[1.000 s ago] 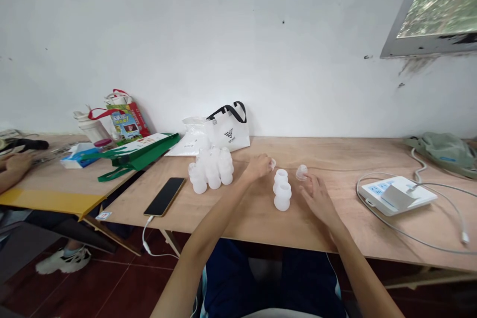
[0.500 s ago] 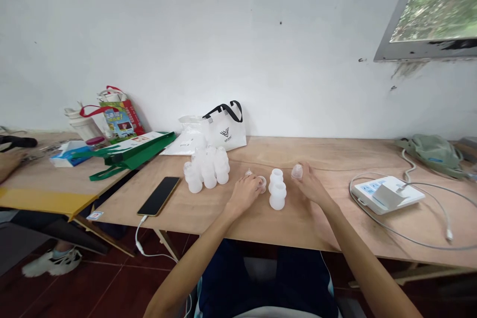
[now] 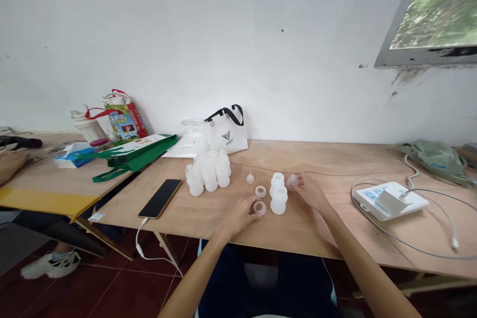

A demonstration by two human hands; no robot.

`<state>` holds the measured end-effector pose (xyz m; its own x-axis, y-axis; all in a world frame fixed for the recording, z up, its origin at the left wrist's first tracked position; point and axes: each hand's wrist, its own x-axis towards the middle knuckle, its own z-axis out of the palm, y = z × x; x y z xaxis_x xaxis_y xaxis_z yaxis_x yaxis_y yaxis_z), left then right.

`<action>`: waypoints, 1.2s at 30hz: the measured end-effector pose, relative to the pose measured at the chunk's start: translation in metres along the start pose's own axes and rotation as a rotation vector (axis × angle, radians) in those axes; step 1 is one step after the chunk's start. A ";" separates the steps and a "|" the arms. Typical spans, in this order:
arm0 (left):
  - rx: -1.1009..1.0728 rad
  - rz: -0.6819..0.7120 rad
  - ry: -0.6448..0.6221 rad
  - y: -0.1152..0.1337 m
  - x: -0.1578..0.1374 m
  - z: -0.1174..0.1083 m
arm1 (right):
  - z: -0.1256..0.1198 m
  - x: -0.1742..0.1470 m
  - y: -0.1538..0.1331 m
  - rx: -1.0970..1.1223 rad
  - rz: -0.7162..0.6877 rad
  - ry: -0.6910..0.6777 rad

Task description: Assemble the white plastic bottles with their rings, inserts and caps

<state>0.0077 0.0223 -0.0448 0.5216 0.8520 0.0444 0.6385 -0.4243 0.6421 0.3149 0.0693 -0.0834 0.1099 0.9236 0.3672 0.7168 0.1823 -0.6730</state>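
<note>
My left hand [image 3: 244, 214] has its thumb and forefinger closed on a translucent ring [image 3: 260, 207], low over the table. Just behind lies a second white ring [image 3: 261, 191], and farther back sits a small clear pointed piece [image 3: 250, 178]. To the right of the rings stand two white gourd-shaped bottles [image 3: 278, 202] with open tops, one behind the other. My right hand [image 3: 310, 191] grips a clear domed cap [image 3: 292, 182] beside the rear bottle. A cluster of similar white bottles [image 3: 210, 176] with clear tops stands to the left.
A phone [image 3: 160, 198] with a cable lies at the left. Behind are a white tote bag [image 3: 228, 134] and a green bag [image 3: 136, 156]. On the right are a white power strip [image 3: 389, 201], loose cables and a green-grey cloth item [image 3: 434, 159]. Another person's hand [image 3: 11, 166] shows far left.
My left hand has drawn back toward the table's front edge, with a ring between its fingers, uncovering the other ring and pointed piece. My right hand brought the cap closer to the bottles.
</note>
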 end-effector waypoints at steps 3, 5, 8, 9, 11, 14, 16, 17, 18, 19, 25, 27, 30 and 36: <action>-0.030 -0.045 0.048 -0.004 0.001 0.001 | 0.000 -0.015 -0.004 0.063 0.013 -0.013; -0.028 -0.044 0.065 -0.008 0.001 0.001 | 0.000 -0.024 -0.007 0.134 0.037 -0.033; -0.017 -0.037 0.083 -0.012 0.002 0.002 | -0.001 -0.033 -0.013 0.191 0.046 -0.001; -0.012 -0.035 0.087 -0.013 0.001 0.003 | -0.002 -0.036 -0.015 0.187 0.042 0.034; 0.007 -0.039 0.111 -0.012 0.000 0.003 | -0.007 -0.042 -0.018 0.164 0.047 0.120; 0.048 -0.040 0.186 -0.010 0.003 -0.002 | -0.014 -0.056 -0.019 0.100 0.095 0.190; 0.072 -0.027 0.255 -0.011 0.012 -0.005 | -0.016 -0.067 -0.018 0.053 0.114 0.157; 0.082 -0.017 0.285 -0.013 0.020 -0.007 | -0.016 -0.072 -0.017 0.031 0.109 0.120; 0.090 -0.013 0.310 -0.015 0.028 -0.009 | -0.015 -0.076 -0.016 0.014 0.096 0.081; 0.097 -0.014 0.324 -0.018 0.038 -0.010 | -0.014 -0.080 -0.016 0.000 0.081 0.048; 0.070 -0.092 0.232 -0.037 0.087 -0.014 | -0.012 -0.088 -0.015 0.164 0.096 0.014; 0.079 -0.073 0.233 -0.039 0.094 -0.015 | -0.013 -0.089 -0.014 0.206 0.090 0.019; 0.086 -0.062 0.231 -0.040 0.095 -0.017 | -0.014 -0.091 -0.012 0.201 0.078 0.017; 0.110 -0.083 0.258 -0.034 0.063 -0.017 | -0.011 -0.091 -0.008 0.249 0.068 0.004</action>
<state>0.0091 0.0960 -0.0506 0.3129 0.9290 0.1975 0.7378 -0.3687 0.5655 0.3068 -0.0204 -0.1041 0.1551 0.9355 0.3175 0.5163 0.1972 -0.8334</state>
